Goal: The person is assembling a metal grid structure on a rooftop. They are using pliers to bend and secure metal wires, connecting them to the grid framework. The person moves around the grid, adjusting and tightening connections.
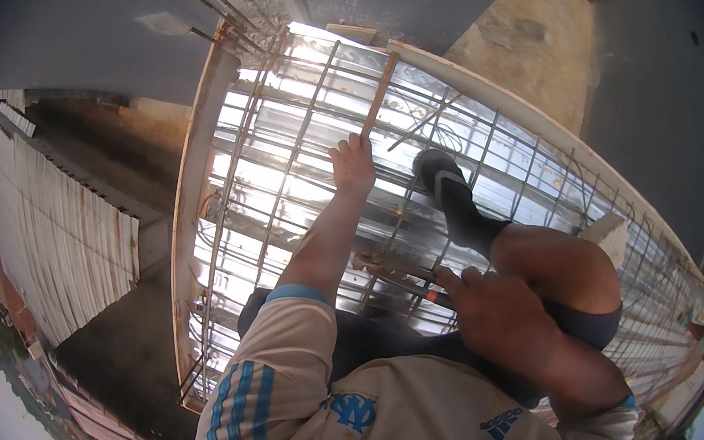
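I crouch on a rebar mesh laid over shiny metal decking. My left hand reaches forward and is closed around the lower end of a long rusty bar that runs away from me across the mesh. My right hand is closed on a thin tool with an orange handle, its tip down among the mesh wires near my knee. My foot in a black sock rests on the mesh just right of the left hand.
A wooden form board frames the mesh on the left, with a drop beyond it to a corrugated roof. Loose rebar ends stick out at the far corner. A grey concrete slab lies beyond.
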Tool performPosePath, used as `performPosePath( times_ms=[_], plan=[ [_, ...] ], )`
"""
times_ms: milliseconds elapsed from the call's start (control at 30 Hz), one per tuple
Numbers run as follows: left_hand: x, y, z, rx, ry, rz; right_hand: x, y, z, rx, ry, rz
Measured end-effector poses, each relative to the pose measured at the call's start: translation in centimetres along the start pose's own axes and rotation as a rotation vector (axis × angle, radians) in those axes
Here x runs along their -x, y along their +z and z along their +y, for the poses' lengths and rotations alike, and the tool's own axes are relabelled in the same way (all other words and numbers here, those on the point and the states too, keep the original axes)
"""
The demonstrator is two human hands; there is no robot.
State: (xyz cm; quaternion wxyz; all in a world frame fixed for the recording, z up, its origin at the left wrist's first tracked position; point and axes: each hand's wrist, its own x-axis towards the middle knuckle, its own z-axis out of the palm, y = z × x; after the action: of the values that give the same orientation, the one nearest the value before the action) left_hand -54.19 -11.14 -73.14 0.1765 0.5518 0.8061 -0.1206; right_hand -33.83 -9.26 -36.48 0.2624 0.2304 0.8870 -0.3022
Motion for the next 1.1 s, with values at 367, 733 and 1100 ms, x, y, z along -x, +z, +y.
performPosePath(
  times_ms=[367, 733, 1100],
  plan=[
    [4.9, 3.3, -3.1, 0.485, -0.392, -0.031, 0.1, -0.1, -0.7, -0.014, -0.025, -0.01],
    [9.0, 8.2, -6.9, 0.757, -0.299, -0.154, -0.3, -0.6, -1.4, -0.009, -0.068, -0.072],
    [8.7, 13.7, -9.9, 0.69, -0.165, -0.092, -0.8, -0.5, -2.0, 0.019, -0.123, -0.071]
  ],
)
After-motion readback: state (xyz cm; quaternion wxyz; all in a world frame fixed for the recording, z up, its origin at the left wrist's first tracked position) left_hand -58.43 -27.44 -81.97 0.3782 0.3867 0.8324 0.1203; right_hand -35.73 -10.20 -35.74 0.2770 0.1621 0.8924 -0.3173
